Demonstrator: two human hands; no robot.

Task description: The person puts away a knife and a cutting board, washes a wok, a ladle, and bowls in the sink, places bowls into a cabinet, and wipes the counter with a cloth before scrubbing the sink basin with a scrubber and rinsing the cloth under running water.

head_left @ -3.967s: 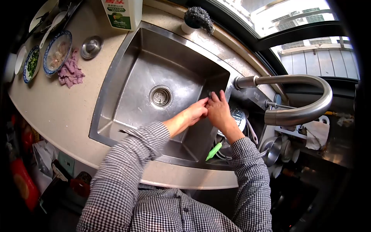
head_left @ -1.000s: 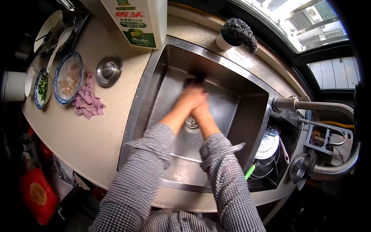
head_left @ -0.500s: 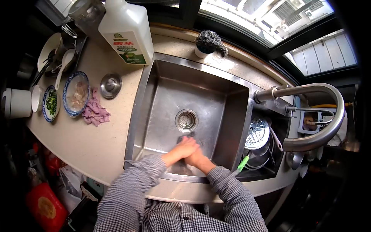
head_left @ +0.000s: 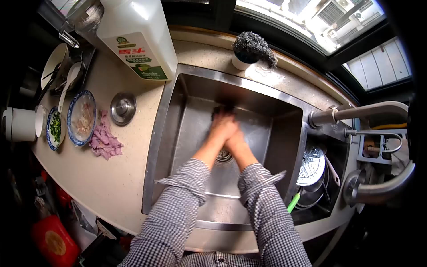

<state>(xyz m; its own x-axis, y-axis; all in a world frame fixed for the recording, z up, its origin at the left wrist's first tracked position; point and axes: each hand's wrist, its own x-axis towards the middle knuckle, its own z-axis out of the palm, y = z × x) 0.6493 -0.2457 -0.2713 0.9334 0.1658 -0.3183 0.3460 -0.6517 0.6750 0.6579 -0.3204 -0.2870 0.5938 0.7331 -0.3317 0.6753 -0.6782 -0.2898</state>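
Observation:
My left hand (head_left: pixel 223 125) and my right hand (head_left: pixel 236 139) are pressed together inside the steel sink (head_left: pixel 195 133), towards its far wall and just beyond the drain (head_left: pixel 223 156). Both look closed, and motion smears their fingers. At the left fingertips is a small dark patch (head_left: pixel 222 110); I cannot make out whether it is a scrubber or a shadow. The overlapping hands hide whatever lies beneath them.
A large white jug (head_left: pixel 138 40) stands at the sink's back left corner. A steel wool ball (head_left: pixel 253 46) rests on a cup behind. Left are a drain lid (head_left: pixel 123 109), a purple cloth (head_left: pixel 106 140) and bowls (head_left: pixel 81 118). The faucet (head_left: pixel 369 111) and pots (head_left: pixel 310 189) are right.
Both hands have moved together from the near side of the sink, in front of the drain, to the far side. The dark patch at the fingertips has moved with them. The camera view has shifted.

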